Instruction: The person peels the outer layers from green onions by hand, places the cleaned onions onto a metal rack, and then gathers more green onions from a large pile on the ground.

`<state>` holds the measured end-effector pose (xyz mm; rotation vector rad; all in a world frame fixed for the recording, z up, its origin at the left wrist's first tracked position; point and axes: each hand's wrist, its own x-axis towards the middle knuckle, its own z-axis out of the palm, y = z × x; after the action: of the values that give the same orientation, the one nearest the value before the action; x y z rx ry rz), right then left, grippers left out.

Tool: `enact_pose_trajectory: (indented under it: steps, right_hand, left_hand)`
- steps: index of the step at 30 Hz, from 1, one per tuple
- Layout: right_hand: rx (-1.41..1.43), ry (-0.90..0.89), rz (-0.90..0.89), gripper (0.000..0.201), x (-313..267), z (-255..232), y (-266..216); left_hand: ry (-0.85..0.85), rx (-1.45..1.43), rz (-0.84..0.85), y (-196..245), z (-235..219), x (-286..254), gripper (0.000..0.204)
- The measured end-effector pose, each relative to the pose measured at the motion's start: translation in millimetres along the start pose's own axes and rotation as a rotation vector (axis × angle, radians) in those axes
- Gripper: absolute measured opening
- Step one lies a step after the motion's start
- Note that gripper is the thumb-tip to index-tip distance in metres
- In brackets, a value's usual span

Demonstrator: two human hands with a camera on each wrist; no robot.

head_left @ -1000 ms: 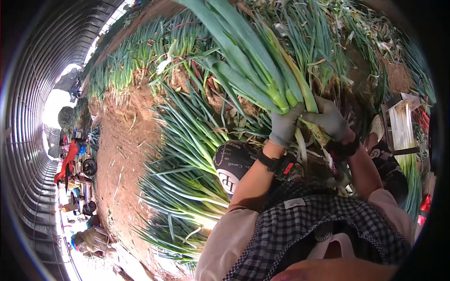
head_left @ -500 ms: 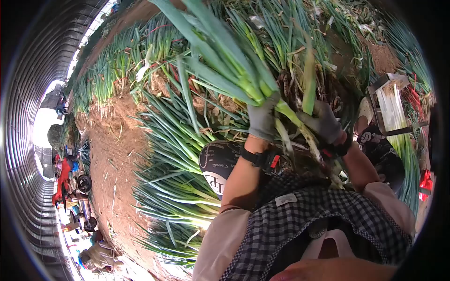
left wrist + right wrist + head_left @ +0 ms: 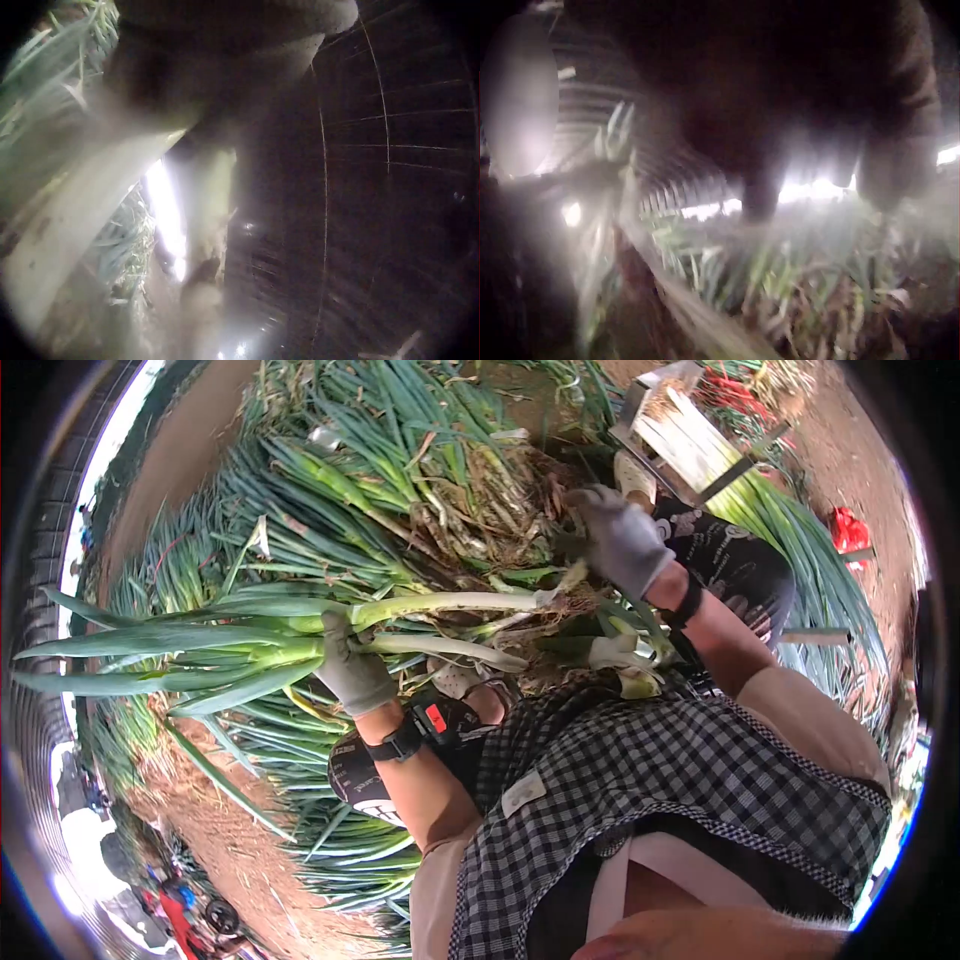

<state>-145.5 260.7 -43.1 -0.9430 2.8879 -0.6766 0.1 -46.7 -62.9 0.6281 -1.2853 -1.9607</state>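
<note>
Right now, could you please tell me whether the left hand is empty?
No, the gloved left hand grips green onions, their leaves and pale stalks showing on either side of it.

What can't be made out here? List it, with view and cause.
Green onions: middle, head view, hidden by the left hand gripping them.
Pale stalk: lower end, left wrist view, cut off by the dark rim.
Right hand: whether it holds anything, head and right wrist views, blurred.
Red bundle: what it is, head view, too small.
</note>
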Motion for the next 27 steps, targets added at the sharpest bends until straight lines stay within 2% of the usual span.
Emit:
enact_pose_trajectory:
  steps: [2, 4, 6, 8, 10, 12, 13, 14, 15, 16, 17, 18, 20, 22, 23, 24, 26, 27]
  right_hand:
    - [0.29, 0.074, -0.26, 0.062, 4, 19, -26]
    - [0.661, -0.108, -0.365, 0.058, 7, 70, -47]
    - [0.986, -0.929, 0.069, 0.052, 7, 45, -70]
    - [1.048, -0.704, 0.054, 0.044, -8, 61, -75]
    - [1.02, -0.66, 0.079, 0.041, -17, 52, -82]
    - [0.831, -0.386, 0.053, 0.039, -22, 47, -91]
    - [0.863, -0.304, 0.044, 0.038, -24, 57, -89]
    - [0.79, -0.192, -0.046, 0.038, -25, 64, -84]
    - [0.767, -0.177, -0.089, 0.037, -23, 69, -79]
    - [0.905, -0.301, 0.024, 0.042, -25, 54, -82]
    - [0.92, -0.28, -0.003, 0.047, -26, 52, -80]
    - [0.855, -0.324, -0.028, 0.047, -25, 27, -80]
    - [0.982, -0.28, -0.032, 0.045, -21, 46, -80]
    - [1.122, -0.377, 0.094, 0.045, -26, 31, -84]
    - [1.032, -0.3, 0.01, 0.046, -24, 35, -82]
    - [1.036, -0.294, 0.012, 0.046, -23, 32, -84]
    - [0.996, -0.085, 0.005, 0.048, -22, 25, -89]
    - [1.001, -0.056, -0.018, 0.051, -16, 28, -88]
  left_hand:
    - [-0.022, -0.013, -0.014, -1, 12, -7, 0.028]
    - [-0.04, -0.033, -0.016, -1, 21, -13, 0.026]
    - [-0.142, 0.01, -0.054, 2, 22, -19, 0.024]
    - [-0.172, 0.061, -0.018, 7, 28, -20, 0.022]
    - [-0.213, 0.175, 0.013, 9, 31, -28, 0.018]
    - [-0.155, 0.076, -0.065, 1, 37, -27, 0.019]
    - [-0.147, 0.218, -0.049, -2, 37, -28, 0.02]
    - [-0.153, 0.354, -0.028, -1, 35, -30, 0.02]
    - [-0.143, 0.18, -0.116, 2, 42, -35, 0.02]
    - [-0.138, 0.009, -0.216, 9, 52, -39, 0.02]
    - [-0.095, -0.009, -0.246, 16, 67, -45, 0.018]
    - [-0.11, -0.011, -0.267, 17, 70, -45, 0.02]
    - [-0.187, -0.001, -0.296, 17, 65, -37, 0.023]
    - [-0.27, 0.046, -0.2, 8, 58, -36, 0.023]
    - [-0.437, 0.005, -0.197, 0, 45, -30, 0.023]
    - [-0.444, 0.008, -0.199, -1, 53, -36, 0.023]
    - [-0.235, 0.262, -0.313, -8, 72, -63, 0.02]
    - [-0.352, 0.357, -0.223, -13, 74, -74, 0.02]
